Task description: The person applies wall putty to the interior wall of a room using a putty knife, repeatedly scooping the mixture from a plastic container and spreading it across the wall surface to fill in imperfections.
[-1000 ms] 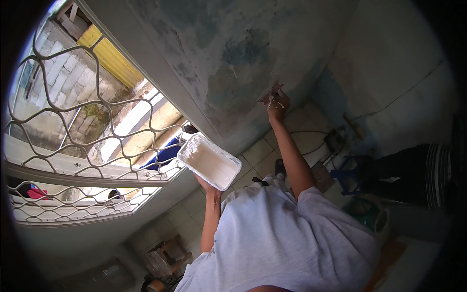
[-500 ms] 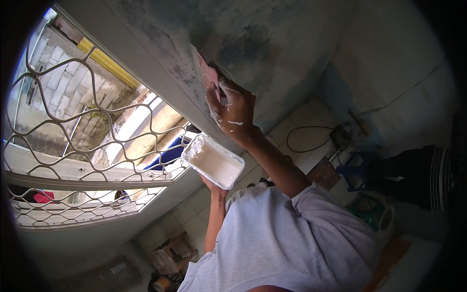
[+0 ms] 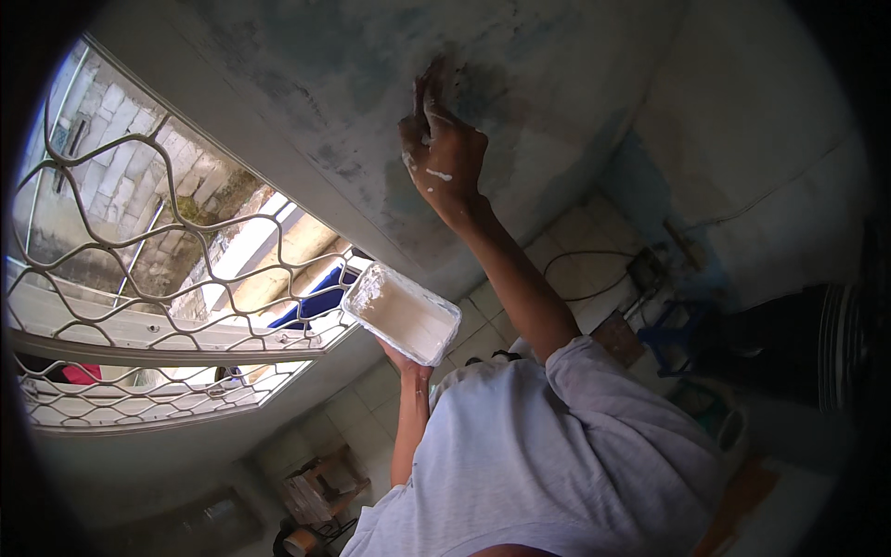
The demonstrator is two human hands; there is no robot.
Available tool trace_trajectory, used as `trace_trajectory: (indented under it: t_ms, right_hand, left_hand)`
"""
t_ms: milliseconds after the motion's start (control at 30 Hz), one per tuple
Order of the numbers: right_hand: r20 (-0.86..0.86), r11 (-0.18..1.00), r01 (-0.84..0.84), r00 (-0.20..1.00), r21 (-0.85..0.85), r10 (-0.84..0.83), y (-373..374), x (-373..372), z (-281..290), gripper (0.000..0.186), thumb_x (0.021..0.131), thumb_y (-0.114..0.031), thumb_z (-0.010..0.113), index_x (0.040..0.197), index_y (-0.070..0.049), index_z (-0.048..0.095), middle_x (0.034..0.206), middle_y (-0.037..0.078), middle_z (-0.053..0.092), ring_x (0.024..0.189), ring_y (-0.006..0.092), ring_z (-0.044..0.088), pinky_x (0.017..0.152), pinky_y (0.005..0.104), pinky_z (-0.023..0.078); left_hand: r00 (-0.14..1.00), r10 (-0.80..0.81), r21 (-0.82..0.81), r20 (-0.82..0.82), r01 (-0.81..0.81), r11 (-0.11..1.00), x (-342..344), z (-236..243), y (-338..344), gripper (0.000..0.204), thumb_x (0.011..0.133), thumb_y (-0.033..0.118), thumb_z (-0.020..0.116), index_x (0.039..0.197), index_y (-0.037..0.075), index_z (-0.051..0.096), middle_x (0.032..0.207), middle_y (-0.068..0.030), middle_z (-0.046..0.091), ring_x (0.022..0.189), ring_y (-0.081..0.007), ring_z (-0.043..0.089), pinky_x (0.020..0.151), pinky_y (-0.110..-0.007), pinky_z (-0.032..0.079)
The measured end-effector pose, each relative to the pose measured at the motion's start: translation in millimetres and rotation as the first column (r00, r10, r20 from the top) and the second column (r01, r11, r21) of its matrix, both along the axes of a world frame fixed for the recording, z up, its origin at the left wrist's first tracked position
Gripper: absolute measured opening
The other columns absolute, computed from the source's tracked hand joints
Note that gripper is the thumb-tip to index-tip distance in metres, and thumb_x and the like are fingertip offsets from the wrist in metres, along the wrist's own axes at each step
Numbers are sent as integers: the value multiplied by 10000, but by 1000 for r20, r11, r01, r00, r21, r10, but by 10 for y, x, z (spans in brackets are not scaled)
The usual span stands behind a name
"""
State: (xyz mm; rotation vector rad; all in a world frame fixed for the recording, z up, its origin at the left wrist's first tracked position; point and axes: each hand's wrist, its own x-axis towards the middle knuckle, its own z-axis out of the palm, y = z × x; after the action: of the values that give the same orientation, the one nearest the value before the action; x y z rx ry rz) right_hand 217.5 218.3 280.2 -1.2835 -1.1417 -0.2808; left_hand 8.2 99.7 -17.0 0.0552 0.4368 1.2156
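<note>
Scraper [image 3: 425, 93]: a flat, dark tool above the tub [image 3: 390, 341], at the stained wall [image 3: 343, 102]; its long axis runs up from the knuckles, tip leaning slightly right; cannot tell whether it touches
Right hand [image 3: 447, 160]: above the tub, fingers closed around the scraper, white smears on the skin
Tub: white, rectangular, its mouth toward the camera, long axis slanting from upper left to lower right
Left hand [image 3: 406, 358]: holding the tub from beneath, finger spread mostly hidden
Grille [image 3: 111, 245]: left of the tub
Blue stool [image 3: 677, 320]: well right of the tub
</note>
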Motion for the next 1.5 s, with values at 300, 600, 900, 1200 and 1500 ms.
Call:
trace_trajectory:
  t_ms: [300,600,900,1200,1500]
  right_hand:
    - [-672,855,-505,594,116,442,-782,640,-1879,165,965,-92,611,1111,-14,606,1017,76,672,871,172,656,787,289,537]
    - [-926,405,-862,-367,305,-85,-158,1197,-2597,268,956,-60,561,1161,110,535,1166,245,634,1088,355,658,911,437,616]
    - [-47,329,-34,-998,944,29,215,2243,-127,612,1003,-11,499,1505,73,160,1535,284,271,1337,362,476,1046,370,550]
    - [-500,271,-446,-846,853,182,-454,2674,-1005,441,957,62,525,1366,157,390,1412,349,433,1215,346,596,967,306,595]
    - [-637,428,-652,-744,626,-201,357,1980,-1609,337,968,60,505,1235,254,439,1337,359,489,1196,408,589,939,327,613]
  left_hand:
    - [987,151,39,-50,-149,988,356,-27,-63,630,1016,565,327,1447,119,437,1370,-84,554,1227,-305,574,1039,-489,490]
    - [942,313,43,-122,-310,950,630,-182,-223,663,1029,613,262,1474,142,403,1406,-58,513,1251,-263,546,1045,-424,481]
    - [903,401,63,-153,-396,916,1152,-196,-194,712,1011,656,261,1499,152,376,1440,-71,490,1276,-280,522,1073,-435,450]
    - [869,472,10,-147,-476,880,1689,-46,-214,757,988,699,259,1491,150,393,1441,-84,494,1267,-283,528,1064,-445,458]
    - [856,507,24,-98,-507,861,2065,-17,-208,743,998,681,251,1492,143,387,1428,-88,506,1262,-278,533,1054,-438,466]
